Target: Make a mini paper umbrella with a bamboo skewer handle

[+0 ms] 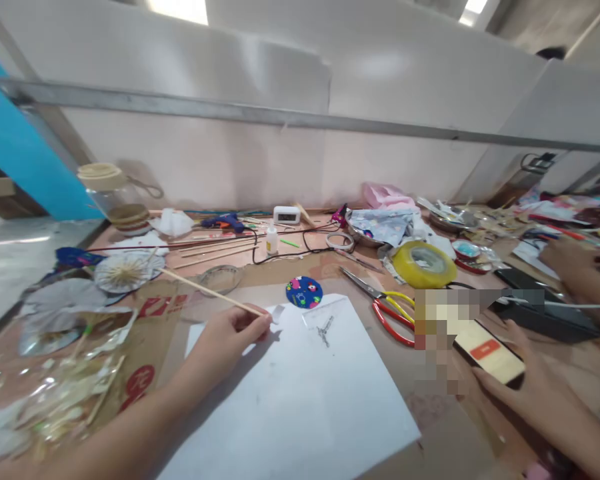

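Observation:
My left hand (237, 333) pinches the end of a thin wooden stick (205, 288), which slants up to the left over the brown sheet. A small whitish piece (278, 313) shows by its fingertips. Below lies a large white paper (300, 400) with dark marks on it. A round blue patterned disc (304, 292) rests at the paper's top edge. At the right, my right hand (525, 380) is closed around a phone (490, 353) with a lit screen, partly covered by blurred blocks.
Red and yellow scissors (385, 303) and a yellow tape roll (424, 265) lie right of the paper. Behind stand a glue bottle (271, 241) and a white clock (287, 215). Paper-like discs (125, 272) lie left. Another person's hand (567, 260) is at the far right.

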A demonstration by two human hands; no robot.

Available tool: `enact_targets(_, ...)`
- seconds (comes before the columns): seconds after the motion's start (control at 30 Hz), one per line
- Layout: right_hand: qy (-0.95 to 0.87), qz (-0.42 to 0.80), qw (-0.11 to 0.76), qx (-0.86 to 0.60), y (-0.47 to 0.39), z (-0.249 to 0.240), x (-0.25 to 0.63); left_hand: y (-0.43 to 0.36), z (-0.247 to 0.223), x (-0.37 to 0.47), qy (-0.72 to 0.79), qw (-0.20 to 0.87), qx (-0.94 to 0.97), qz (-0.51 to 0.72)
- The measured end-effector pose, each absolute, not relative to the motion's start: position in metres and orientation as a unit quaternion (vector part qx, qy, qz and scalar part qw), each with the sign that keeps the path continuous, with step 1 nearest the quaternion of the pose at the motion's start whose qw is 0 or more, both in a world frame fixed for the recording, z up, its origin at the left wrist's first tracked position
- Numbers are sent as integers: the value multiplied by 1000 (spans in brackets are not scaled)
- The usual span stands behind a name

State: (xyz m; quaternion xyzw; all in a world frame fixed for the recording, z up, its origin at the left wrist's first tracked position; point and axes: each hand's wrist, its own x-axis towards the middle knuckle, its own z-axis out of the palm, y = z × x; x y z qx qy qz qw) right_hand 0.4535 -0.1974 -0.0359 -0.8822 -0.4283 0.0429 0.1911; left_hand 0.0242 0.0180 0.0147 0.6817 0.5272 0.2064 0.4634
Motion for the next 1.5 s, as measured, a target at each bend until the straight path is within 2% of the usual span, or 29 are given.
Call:
enact_targets(0.23,-500,-2,164,-850,-182,-2,440,15,18,26,513,496,663,228)
enact_targets(0.3,-490,-15,208,-846,-166,19,412,15,20,27,509,498,662,234)
enact_targets(0.4,-572,86,291,-763,-131,46,348,13,20,26,504,501,655,256)
enact_targets(0.5,-637,262,303,-659,-87,51,280,11,19,26,494,511,642,287)
enact_targets(0.7,-578,405,468,-533,-17,15,217,8,16,24,459,527,639,320)
enact_targets(0.8,-533,447,511,-505,-8,1,216,9,16,25,463,534,630,322)
enact_targets(1.27,-483,542,487,-486,-14,-11,218,15,13,26,470,533,637,297)
enact_targets(1.5,-479,536,503,-479,-13,-8,212,16,13,25,478,500,666,278)
